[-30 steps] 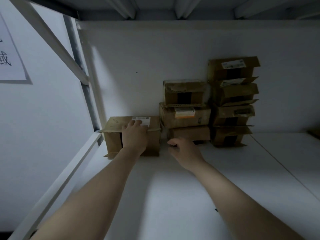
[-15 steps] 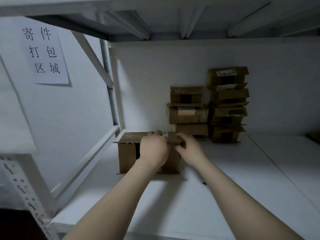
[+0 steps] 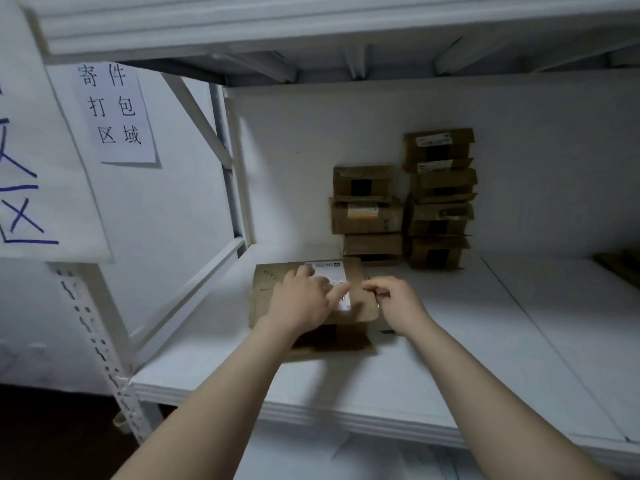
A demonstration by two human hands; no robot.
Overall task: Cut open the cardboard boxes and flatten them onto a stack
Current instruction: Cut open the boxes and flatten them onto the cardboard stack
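A brown cardboard box with a white label on top sits on the white shelf, left of the middle. My left hand lies flat on its top, fingers spread across the label. My right hand is at the box's right top edge, fingers curled and pinching the flap edge there. Two stacks of similar taped cardboard boxes, one of three and a taller one, stand against the back wall behind it.
A white upright post with a diagonal brace borders the shelf on the left. Paper signs hang on the left wall. Another shelf board runs overhead. Something brown lies at the far right edge.
The box has come forward from the back left corner toward the shelf's front, with both hands on it. The view has pulled back and now looks down on the box's top.
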